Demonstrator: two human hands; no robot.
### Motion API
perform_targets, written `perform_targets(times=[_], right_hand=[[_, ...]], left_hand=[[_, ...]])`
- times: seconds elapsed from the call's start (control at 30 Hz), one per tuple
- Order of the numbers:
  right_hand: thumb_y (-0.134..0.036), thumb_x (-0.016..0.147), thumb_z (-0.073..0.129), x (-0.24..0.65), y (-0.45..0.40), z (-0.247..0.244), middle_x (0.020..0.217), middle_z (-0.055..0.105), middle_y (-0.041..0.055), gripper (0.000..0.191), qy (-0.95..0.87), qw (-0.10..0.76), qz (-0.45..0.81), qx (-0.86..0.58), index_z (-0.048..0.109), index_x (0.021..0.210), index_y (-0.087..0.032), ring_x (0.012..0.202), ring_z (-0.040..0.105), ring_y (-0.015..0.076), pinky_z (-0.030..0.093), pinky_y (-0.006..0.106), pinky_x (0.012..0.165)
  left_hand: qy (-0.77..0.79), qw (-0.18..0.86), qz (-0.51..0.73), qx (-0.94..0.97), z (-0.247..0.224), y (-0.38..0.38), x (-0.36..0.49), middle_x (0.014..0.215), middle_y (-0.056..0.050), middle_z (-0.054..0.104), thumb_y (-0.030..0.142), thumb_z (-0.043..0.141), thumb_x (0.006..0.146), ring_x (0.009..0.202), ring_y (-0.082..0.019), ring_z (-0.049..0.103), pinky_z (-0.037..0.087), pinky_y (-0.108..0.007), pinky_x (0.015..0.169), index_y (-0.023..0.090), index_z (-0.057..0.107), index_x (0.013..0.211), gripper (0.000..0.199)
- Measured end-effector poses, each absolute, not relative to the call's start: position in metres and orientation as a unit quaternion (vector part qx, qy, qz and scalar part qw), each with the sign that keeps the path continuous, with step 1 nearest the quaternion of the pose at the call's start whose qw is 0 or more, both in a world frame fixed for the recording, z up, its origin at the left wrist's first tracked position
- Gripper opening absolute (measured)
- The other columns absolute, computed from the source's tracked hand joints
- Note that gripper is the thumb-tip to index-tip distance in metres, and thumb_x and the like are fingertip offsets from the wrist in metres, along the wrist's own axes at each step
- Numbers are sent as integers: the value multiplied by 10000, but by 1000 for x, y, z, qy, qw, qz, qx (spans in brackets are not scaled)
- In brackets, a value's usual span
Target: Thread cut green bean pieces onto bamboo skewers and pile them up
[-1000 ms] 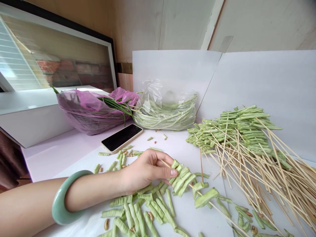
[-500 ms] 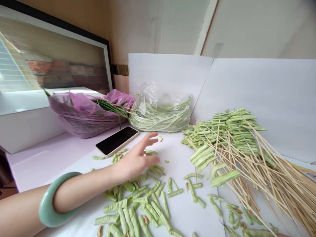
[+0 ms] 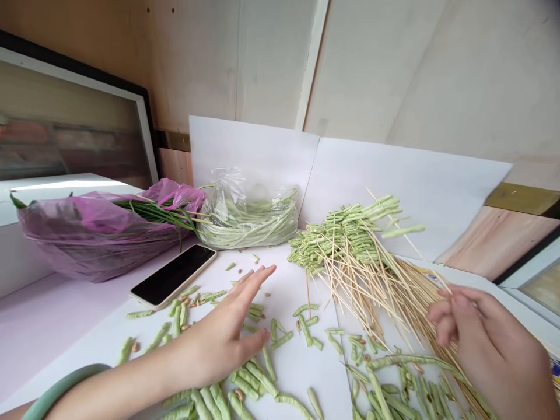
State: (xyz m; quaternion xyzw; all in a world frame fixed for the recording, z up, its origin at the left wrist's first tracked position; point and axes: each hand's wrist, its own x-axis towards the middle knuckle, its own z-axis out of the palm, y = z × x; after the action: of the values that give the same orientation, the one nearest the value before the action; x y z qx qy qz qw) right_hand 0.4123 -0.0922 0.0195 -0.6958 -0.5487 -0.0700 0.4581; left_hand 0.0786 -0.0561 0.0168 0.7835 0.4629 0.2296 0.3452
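My right hand [image 3: 494, 344] pinches the lower end of a thin bamboo skewer [image 3: 422, 255]. Pieces of green bean [image 3: 403, 231] are threaded crosswise near its far end, beside the heap of loaded skewers [image 3: 341, 233]. Whether the uppermost pieces there belong to this skewer or to the heap, I cannot tell. My left hand [image 3: 227, 326], fingers stretched out and holding nothing, hovers over loose cut bean pieces [image 3: 254, 379] on the white paper. A green bangle [image 3: 65, 391] circles that wrist.
A phone [image 3: 175, 277] lies left of centre. Behind it stand a purple bag [image 3: 100, 233] of green stalks and a clear bag [image 3: 249, 224] of long beans. More bean pieces [image 3: 394, 391] lie at front right. White boards [image 3: 254, 151] line the back.
The view has swung right. My right hand has come into view, and its skewer with bean pieces has moved up and away, to the heap's right side. My left hand stays outstretched above the beans.
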Motion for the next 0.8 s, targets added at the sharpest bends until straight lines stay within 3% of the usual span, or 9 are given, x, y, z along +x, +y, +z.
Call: perform_targets(times=[0.13, 0.23, 0.37, 0.6, 0.8], right_hand=[[-441, 1003, 287, 443, -36, 50, 689, 605, 10, 348, -559, 401, -108, -717, 533, 930, -206, 546, 576, 169, 496, 336, 633], [-387, 982, 510, 466, 9, 62, 882, 616, 26, 246, -578, 298, -102, -753, 600, 1001, -158, 729, 602, 153, 514, 335, 705], [-325, 952, 591, 489, 41, 63, 947, 628, 30, 192, -642, 186, -22, -744, 621, 1002, -142, 770, 621, 157, 540, 324, 701], [-360, 981, 539, 536, 16, 58, 960, 629, 36, 251, -625, 183, 30, -758, 594, 1094, -142, 745, 630, 151, 550, 322, 684], [-341, 983, 539, 581, -34, 22, 884, 627, 18, 214, -585, 125, 70, -799, 608, 1024, -142, 672, 613, 126, 543, 278, 620]], left_hand=[[438, 345, 258, 789, 13, -55, 78, 1562, -67, 251, 226, 588, 786, 1426, -281, 229, 181, -495, 1157, 290, 230, 1481, 784], [421, 333, 285, 794, 11, -55, 78, 1539, -80, 308, 222, 599, 779, 1405, -280, 287, 212, -470, 1156, 274, 275, 1467, 762], [424, 310, 287, 801, 12, -55, 78, 1531, -84, 324, 240, 583, 791, 1398, -275, 302, 239, -448, 1149, 260, 295, 1452, 721], [442, 275, 280, 806, 15, -54, 78, 1510, -67, 367, 283, 553, 816, 1382, -274, 331, 248, -450, 1135, 274, 291, 1442, 678], [434, 218, 349, 801, 23, -50, 75, 1472, -40, 433, 377, 566, 816, 1341, -282, 391, 259, -381, 1121, 279, 371, 1406, 630]])
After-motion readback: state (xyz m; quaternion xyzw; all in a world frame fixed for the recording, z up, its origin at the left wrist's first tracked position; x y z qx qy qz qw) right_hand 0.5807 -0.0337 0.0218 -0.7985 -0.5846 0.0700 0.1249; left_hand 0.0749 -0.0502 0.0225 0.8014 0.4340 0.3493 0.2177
